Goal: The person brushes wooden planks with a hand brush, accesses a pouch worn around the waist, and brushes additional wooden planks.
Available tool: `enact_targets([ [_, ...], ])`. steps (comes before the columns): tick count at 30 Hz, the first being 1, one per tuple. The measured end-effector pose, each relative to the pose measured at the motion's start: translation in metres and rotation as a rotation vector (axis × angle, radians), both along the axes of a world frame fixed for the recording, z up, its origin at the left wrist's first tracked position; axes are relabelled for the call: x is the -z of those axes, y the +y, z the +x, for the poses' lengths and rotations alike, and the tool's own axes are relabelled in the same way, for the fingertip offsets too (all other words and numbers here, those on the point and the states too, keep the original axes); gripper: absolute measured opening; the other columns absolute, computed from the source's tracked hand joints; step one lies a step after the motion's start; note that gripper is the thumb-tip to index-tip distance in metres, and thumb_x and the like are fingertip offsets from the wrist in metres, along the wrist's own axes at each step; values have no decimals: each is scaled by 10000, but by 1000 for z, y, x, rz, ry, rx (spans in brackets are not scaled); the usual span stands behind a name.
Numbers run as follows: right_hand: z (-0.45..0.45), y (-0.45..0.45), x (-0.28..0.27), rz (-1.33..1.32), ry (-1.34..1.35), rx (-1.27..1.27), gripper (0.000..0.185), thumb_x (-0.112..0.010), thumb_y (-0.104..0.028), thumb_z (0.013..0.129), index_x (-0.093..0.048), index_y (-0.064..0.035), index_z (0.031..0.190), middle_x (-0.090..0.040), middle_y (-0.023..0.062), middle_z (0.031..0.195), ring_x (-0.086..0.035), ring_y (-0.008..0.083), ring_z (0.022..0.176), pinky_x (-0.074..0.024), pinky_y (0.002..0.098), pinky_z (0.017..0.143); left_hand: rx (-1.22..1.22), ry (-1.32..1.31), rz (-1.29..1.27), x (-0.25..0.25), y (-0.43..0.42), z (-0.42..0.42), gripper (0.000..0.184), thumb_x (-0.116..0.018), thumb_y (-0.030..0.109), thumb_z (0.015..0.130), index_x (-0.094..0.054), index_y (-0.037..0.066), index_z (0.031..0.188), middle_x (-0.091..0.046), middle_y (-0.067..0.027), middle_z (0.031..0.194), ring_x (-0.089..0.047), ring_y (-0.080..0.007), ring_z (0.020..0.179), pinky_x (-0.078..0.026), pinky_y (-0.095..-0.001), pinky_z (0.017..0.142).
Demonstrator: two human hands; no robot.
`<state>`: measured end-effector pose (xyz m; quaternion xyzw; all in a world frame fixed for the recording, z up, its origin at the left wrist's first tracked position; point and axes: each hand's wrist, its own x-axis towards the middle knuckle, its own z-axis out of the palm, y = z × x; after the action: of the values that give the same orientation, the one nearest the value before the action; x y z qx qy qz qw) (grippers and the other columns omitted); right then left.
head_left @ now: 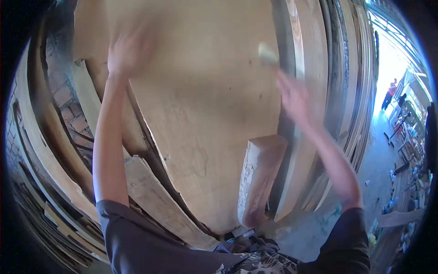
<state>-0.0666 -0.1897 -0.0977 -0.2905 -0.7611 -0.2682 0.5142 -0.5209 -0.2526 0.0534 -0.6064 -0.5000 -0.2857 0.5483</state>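
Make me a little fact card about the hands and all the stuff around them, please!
Left hand: blurry, at the big board
Right hand: seems to hold a pale-tipped tool, too blurry to name
Near the board's lower right: thick wood block
Both sides: long planks
Far right: person in red, bright opening

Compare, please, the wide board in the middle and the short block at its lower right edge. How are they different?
The wide board is broad and long; the short block is much narrower and shorter.
The board's face looks mostly even, with a few small dark marks; the block's side looks rough and flaky.
The board is light tan; the block's front is more reddish brown.
Both look like wood.
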Motion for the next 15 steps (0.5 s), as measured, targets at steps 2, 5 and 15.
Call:
enact_targets([
  [2,18,-39,69,-75,-190,87,394,-715,-176,954,-661,-115,1339,-693,90,818,-687,224,742,-586,383,641,-49,-76,-13,4,4,2,491,-497,373,1066,-467,365,1555,-394,8,1651,-363,-212,1520,-229,-467,1270],
  [5,43,-58,97,-231,-460,-8,325,-743,-171,919,-727,-119,1239,-722,78,865,-689,210,772,-585,372,643,-72,-148,-61,6,3,3,493,-509,374,1060,-471,372,1551,-399,12,1648,-369,-208,1517,-234,-469,1268],
  [15,-31,7,-184,-620,-536,6,312,-669,-318,993,-730,-39,1118,-771,100,953,-719,254,881,-539,388,823,-53,-110,-42,4,3,3,479,-491,394,1069,-477,371,1547,-406,13,1644,-376,-211,1514,-248,-477,1262],
])
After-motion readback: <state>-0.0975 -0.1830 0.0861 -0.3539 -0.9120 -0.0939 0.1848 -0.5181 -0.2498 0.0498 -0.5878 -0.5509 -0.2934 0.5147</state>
